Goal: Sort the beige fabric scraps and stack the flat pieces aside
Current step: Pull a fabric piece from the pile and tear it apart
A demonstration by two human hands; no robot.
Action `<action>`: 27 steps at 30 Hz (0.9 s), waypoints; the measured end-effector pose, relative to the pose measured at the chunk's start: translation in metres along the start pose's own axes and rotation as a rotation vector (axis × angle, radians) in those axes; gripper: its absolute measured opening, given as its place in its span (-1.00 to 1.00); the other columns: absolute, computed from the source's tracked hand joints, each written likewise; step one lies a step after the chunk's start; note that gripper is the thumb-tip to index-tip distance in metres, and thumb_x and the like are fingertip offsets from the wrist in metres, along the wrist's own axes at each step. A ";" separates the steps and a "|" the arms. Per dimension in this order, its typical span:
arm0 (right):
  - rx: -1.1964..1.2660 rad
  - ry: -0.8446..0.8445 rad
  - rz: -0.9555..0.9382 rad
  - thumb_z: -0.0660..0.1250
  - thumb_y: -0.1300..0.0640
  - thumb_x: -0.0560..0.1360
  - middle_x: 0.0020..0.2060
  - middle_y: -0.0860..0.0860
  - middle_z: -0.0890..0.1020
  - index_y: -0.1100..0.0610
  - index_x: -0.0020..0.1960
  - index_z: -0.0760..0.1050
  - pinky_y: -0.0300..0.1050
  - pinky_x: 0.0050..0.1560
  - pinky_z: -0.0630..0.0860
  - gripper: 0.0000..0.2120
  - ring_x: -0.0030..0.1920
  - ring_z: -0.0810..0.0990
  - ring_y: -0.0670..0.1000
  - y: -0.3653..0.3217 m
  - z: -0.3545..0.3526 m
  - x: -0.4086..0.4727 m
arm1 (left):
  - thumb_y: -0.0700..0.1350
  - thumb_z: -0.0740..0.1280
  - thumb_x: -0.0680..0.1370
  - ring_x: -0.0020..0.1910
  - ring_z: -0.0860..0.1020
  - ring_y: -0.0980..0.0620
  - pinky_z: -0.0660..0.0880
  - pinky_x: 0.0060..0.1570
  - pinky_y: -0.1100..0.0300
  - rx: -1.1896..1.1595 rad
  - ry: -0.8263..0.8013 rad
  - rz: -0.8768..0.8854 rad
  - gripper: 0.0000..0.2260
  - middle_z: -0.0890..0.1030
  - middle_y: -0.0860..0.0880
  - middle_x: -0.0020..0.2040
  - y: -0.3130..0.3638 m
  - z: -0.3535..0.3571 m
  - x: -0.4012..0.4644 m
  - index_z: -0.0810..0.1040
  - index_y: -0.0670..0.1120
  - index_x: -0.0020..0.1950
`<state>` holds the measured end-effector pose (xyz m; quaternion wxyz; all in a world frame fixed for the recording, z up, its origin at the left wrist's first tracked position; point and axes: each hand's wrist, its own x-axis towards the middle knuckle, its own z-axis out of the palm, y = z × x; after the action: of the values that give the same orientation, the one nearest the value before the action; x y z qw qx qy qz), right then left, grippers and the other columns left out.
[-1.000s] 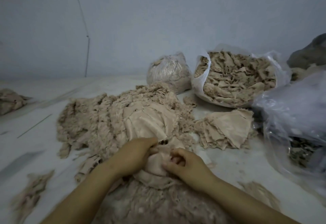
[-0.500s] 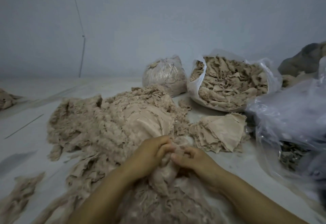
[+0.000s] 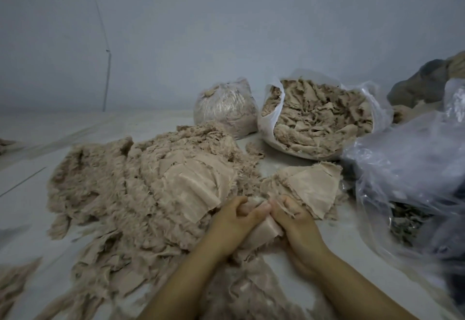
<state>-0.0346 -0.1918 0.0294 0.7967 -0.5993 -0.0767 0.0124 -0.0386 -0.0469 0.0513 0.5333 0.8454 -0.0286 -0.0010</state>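
Head camera view, looking forward and down: I see both hands meeting at the near edge of a big heap of frayed beige fabric scraps [image 3: 141,193] that is spread over a pale grey floor [image 3: 30,188]. The left hand [image 3: 236,219] and the right hand [image 3: 294,216] are side by side, thumbs nearly touching, and together they are clenched on one beige scrap [image 3: 264,229] that folds down between the palms.

Just beyond the right hand lies a small stack of flat pieces [image 3: 309,188], smooth and layered, a little apart from the big heap on its right side. More loose scraps trail toward me under the forearms and at the lower left corner.

Farther back, near the plain wall [image 3: 226,30], stand two plastic bags: a closed clear bag [image 3: 226,108] packed with beige scraps, and to its right an open white bag [image 3: 317,118] full to the brim with larger crumpled beige pieces. On the right edge a crinkled clear plastic sheet [image 3: 407,168] covers darker material that I cannot make out.
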 end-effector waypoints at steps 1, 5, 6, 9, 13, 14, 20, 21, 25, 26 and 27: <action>0.001 0.007 -0.023 0.38 -0.02 0.40 -0.25 0.17 0.61 0.13 -0.16 0.55 0.07 -0.16 0.51 -0.79 -0.22 0.56 0.14 0.000 -0.001 0.000 | 0.45 0.35 0.25 0.09 0.55 0.11 0.48 0.06 0.25 -0.194 -0.063 -0.106 -0.23 0.55 0.07 0.18 0.002 0.008 0.002 0.47 -0.01 0.29; -0.031 0.082 -0.141 0.33 0.10 0.50 -0.47 -0.02 0.51 0.16 -0.25 0.46 -0.27 -0.42 0.40 -0.81 -0.44 0.45 -0.08 0.001 -0.009 0.002 | 0.03 0.47 0.37 -0.08 0.67 -0.12 0.60 -0.08 0.09 -0.746 -0.239 -0.310 -0.63 0.68 -0.22 -0.04 0.003 0.016 0.013 0.66 -0.20 0.04; -0.068 0.117 -0.169 0.32 0.15 0.53 -0.50 -0.04 0.49 0.16 -0.28 0.46 -0.28 -0.44 0.38 -0.78 -0.47 0.43 -0.10 0.003 -0.011 0.003 | -0.07 0.47 0.36 -0.17 0.67 -0.10 0.60 -0.17 0.12 -0.785 -0.169 -0.277 -0.73 0.68 -0.22 -0.11 0.000 0.018 0.016 0.67 -0.21 -0.04; -0.168 0.213 -0.194 0.34 0.19 0.53 -0.59 -0.01 0.42 0.15 -0.36 0.42 -0.29 -0.52 0.29 -0.71 -0.57 0.34 -0.10 0.004 -0.016 0.006 | -0.15 0.43 0.43 -0.37 0.56 -0.01 0.51 -0.31 0.16 -0.737 0.186 -0.126 -0.90 0.62 -0.12 -0.34 -0.011 0.020 0.027 0.59 -0.12 -0.27; -0.187 0.214 -0.143 0.32 0.07 0.54 -0.60 -0.01 0.38 0.10 -0.42 0.40 -0.30 -0.50 0.26 -0.63 -0.53 0.28 -0.06 -0.001 -0.030 0.009 | -0.09 0.35 0.52 -0.41 0.52 0.05 0.46 -0.39 0.16 -0.737 0.311 -0.041 -0.81 0.57 -0.03 -0.40 -0.021 0.003 0.030 0.51 -0.08 -0.29; -0.263 0.129 -0.097 0.28 -0.06 0.53 -0.61 -0.01 0.40 0.07 -0.48 0.44 -0.28 -0.46 0.31 -0.56 -0.53 0.33 -0.03 -0.003 -0.031 0.008 | -0.06 0.35 0.51 -0.42 0.52 0.08 0.47 -0.44 0.17 -0.722 0.285 -0.024 -0.82 0.57 -0.02 -0.40 -0.023 0.000 0.029 0.52 -0.07 -0.27; -0.371 -0.020 -0.024 0.27 -0.36 0.32 -0.25 -0.04 0.62 0.13 -0.10 0.57 -0.14 -0.09 0.51 -0.46 -0.20 0.59 -0.05 0.000 -0.018 0.001 | -0.15 0.53 0.35 -0.22 0.59 0.08 0.54 -0.24 0.25 -0.690 -0.111 0.144 -0.85 0.62 -0.03 -0.19 -0.021 0.007 0.014 0.61 0.00 -0.16; -0.310 -0.037 -0.028 0.34 -0.26 0.32 -0.23 0.00 0.61 0.18 -0.06 0.54 -0.12 -0.11 0.51 -0.50 -0.19 0.58 -0.01 0.001 -0.017 0.000 | -0.17 0.53 0.33 -0.14 0.61 0.05 0.55 -0.17 0.23 -0.659 -0.120 0.154 -0.78 0.63 -0.05 -0.12 -0.020 0.008 0.012 0.60 -0.02 -0.08; -0.211 -0.026 -0.087 0.35 0.02 0.43 -0.41 -0.01 0.53 0.19 -0.19 0.49 -0.23 -0.37 0.41 -0.78 -0.37 0.47 -0.04 0.001 -0.014 -0.006 | -0.22 0.57 0.26 0.08 0.61 0.06 0.53 -0.02 0.26 -0.665 -0.085 0.132 -0.41 0.62 -0.03 0.10 -0.019 0.007 0.010 0.47 0.00 0.23; -0.188 -0.029 -0.083 0.35 0.04 0.43 -0.39 0.01 0.56 0.19 -0.16 0.50 -0.22 -0.37 0.43 -0.80 -0.36 0.50 -0.04 0.001 -0.013 -0.007 | -0.20 0.56 0.26 0.09 0.61 0.05 0.53 -0.04 0.27 -0.710 -0.098 0.082 -0.38 0.61 -0.05 0.12 -0.018 0.007 0.009 0.44 0.01 0.26; -0.166 -0.037 -0.077 0.35 0.04 0.42 -0.38 0.01 0.57 0.18 -0.15 0.51 -0.22 -0.36 0.45 -0.81 -0.36 0.52 -0.04 0.001 -0.012 -0.008 | -0.16 0.53 0.26 0.07 0.62 0.03 0.55 -0.08 0.27 -0.747 -0.103 0.021 -0.38 0.61 -0.08 0.13 -0.017 0.008 0.008 0.43 0.00 0.28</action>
<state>-0.0406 -0.2037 0.0239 0.7427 -0.6595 -0.1153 -0.0135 -0.0300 -0.0475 0.0324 0.8027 0.5912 -0.0615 -0.0484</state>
